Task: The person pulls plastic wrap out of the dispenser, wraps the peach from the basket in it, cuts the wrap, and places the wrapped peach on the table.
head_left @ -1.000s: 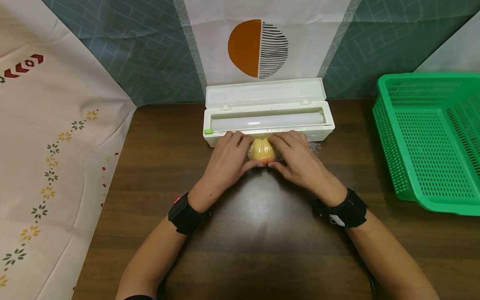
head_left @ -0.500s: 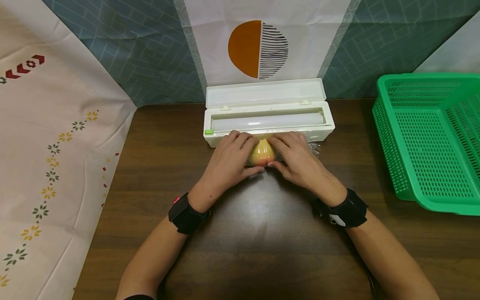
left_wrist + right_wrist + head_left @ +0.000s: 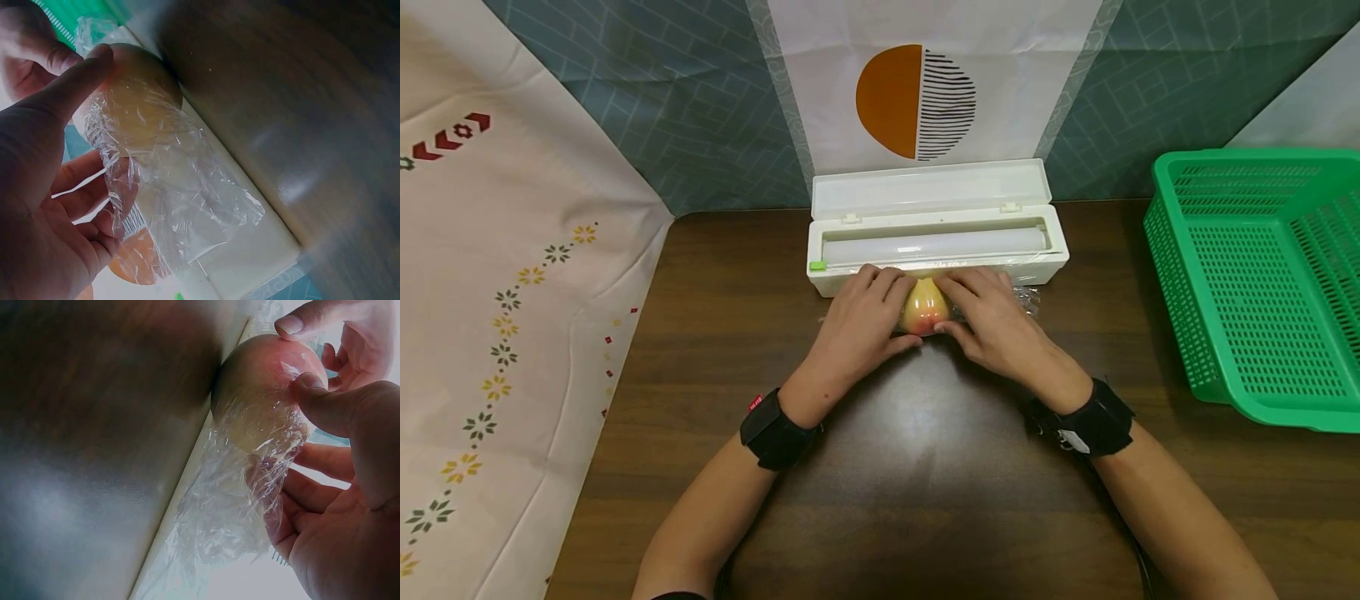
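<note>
A yellow apple [image 3: 926,308] with a red blush sits against the front of the white cling film box [image 3: 1041,268]. My left hand [image 3: 861,312] and right hand [image 3: 995,317] grip it from either side, thumbs at the near face and fingers curled around the far side. Clear cling film [image 3: 187,181] covers the fruit; crumpled film spreads out past the left hand's fingers in the left wrist view. More loose film [image 3: 219,512] bunches beside the right hand's fingers in the right wrist view. The apple's underside is hidden.
The box's lid [image 3: 932,187] stands raised at the back, with the film roll [image 3: 932,246] lying inside. A green slider [image 3: 817,266] is at the box's left end. To the right stands a green plastic basket [image 3: 1213,333]. Patterned cloths hang behind and at left.
My left hand's thumb has slid back to the left across the apple, uncovering more of it, and its fingers have shifted slightly right. The right hand stays nearly still.
</note>
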A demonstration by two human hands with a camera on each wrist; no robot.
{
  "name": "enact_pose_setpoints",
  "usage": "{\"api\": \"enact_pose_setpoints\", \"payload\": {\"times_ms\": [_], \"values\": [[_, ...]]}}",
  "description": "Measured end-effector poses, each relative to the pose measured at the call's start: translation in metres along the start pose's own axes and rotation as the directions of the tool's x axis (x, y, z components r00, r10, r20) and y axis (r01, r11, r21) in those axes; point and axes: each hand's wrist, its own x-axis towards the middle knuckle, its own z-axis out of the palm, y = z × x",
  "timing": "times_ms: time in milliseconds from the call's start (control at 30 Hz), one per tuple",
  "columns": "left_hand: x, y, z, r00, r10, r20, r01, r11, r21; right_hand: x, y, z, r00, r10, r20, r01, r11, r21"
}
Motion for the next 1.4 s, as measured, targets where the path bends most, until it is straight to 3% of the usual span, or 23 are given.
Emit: {"api": "enact_pose_setpoints", "payload": {"times_ms": [667, 1033, 1400], "values": [[-0.0008, 0.003, 0.0021, 0.999, -0.024, -0.029, 0.025, 0.999, 0.025, -0.0003, -0.0008, 0.001, 0.999, 0.028, 0.03, -0.027, 1.0, -0.004], [-0.001, 0.0006, -0.0004, 0.999, -0.01, -0.049, 0.01, 1.0, 0.003, -0.0008, -0.0024, 0.0015, 1.0, 0.02, 0.008, -0.02, 0.997, -0.073], [0.0, 0.0004, -0.0008, 0.999, -0.028, -0.036, 0.028, 1.0, -0.01, 0.0012, -0.0025, 0.0004, 0.999, 0.005, -0.047, -0.007, 0.999, -0.043]]}}
